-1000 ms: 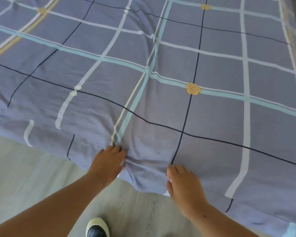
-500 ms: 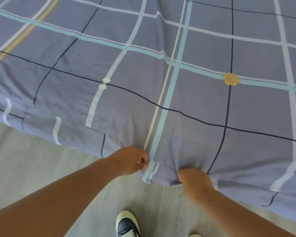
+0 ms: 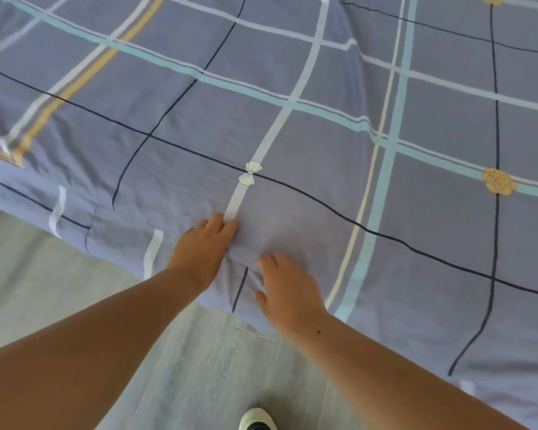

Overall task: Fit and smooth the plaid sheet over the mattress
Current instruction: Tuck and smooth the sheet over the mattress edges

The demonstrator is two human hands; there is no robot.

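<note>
The sheet point(image 3: 323, 125) covers the mattress, soft and light. The left hand point(image 3: 201, 249) and right hand point(image 3: 288, 293) lie flat, fingers spread, holding nothing; I would grip its hanging edge.

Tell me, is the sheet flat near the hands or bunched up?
Bunched up a little. The plaid sheet shows small creases between the left hand and right hand at the bed's edge; farther up it lies mostly smooth.

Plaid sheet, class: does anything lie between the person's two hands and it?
Nothing visible does. The left hand and right hand both rest flat on the plaid sheet at the bed's near edge, directly on bare fabric.
</note>
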